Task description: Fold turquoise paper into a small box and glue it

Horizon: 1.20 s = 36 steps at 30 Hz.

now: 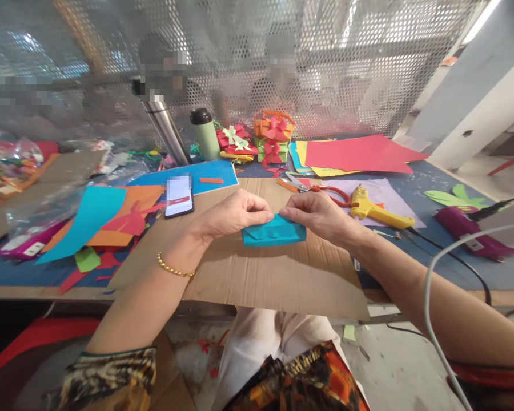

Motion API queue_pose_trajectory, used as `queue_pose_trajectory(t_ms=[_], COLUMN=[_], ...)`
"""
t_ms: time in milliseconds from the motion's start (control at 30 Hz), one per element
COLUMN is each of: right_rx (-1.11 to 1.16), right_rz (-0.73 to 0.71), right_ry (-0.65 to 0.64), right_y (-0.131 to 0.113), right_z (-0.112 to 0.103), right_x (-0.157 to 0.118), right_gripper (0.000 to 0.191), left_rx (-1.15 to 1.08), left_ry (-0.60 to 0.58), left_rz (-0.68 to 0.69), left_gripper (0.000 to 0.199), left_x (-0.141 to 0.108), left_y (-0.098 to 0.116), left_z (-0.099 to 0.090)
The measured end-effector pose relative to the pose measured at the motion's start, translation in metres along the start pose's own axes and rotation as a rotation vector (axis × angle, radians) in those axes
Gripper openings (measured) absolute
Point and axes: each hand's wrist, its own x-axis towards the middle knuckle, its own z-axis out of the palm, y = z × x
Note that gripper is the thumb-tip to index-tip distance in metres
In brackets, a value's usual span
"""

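A folded piece of blue paper [274, 233] is held in both hands above a brown cardboard sheet [257, 279]. My left hand [239, 212] pinches its upper edge near the middle, thumb on top. Close beside it, my right hand [316, 212] pinches the same edge a little farther right. The fingers behind the paper are partly hidden. Just beyond my right hand lie scissors [340, 194] with red-orange handles and a yellow glue gun [379, 211]. A lit phone [179, 195] rests to the left of my left hand.
Sheets of red paper [360, 153] lie at the back right. Folded paper pieces with bows [274, 137], a green bottle [205, 134] and a steel flask [168, 128] stand at the back. Cables cross the right side near a purple power strip [462, 228]. Blue and orange paper lies left.
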Motion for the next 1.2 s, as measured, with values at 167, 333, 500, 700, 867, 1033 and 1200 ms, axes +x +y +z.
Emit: queue_pose_trajectory(t_ms=[167, 333, 500, 700, 867, 1033, 1200], right_rx=[0.003, 0.059, 0.042, 0.061, 0.087, 0.076, -0.024], right_rz=[-0.007, 0.062, 0.093, 0.059, 0.046, 0.079, 0.027], right_ry=[0.034, -0.028, -0.064, -0.018, -0.080, -0.071, -0.043], right_y=[-0.005, -0.011, -0.002, 0.001, -0.005, 0.000, 0.003], right_z=[-0.002, -0.014, -0.011, -0.008, -0.010, -0.007, -0.003], right_x=[-0.002, -0.004, -0.001, -0.001, -0.002, -0.001, -0.001], right_gripper=[0.068, 0.077, 0.070, 0.066, 0.067, 0.064, 0.060], left_rx=[-0.016, 0.045, 0.034, -0.048, -0.066, -0.014, 0.023], left_ry=[0.000, 0.037, 0.072, 0.070, 0.091, 0.088, 0.096], left_rz=[-0.005, 0.025, 0.017, -0.014, 0.010, 0.021, 0.059], left_gripper=[0.032, 0.032, 0.030, 0.031, 0.029, 0.026, 0.026], left_x=[0.000, -0.001, 0.000, 0.002, 0.002, 0.002, 0.005], left_y=[0.001, 0.003, 0.004, 0.000, 0.000, 0.002, 0.000], left_z=[0.000, 0.000, 0.001, 0.001, 0.002, 0.005, 0.009])
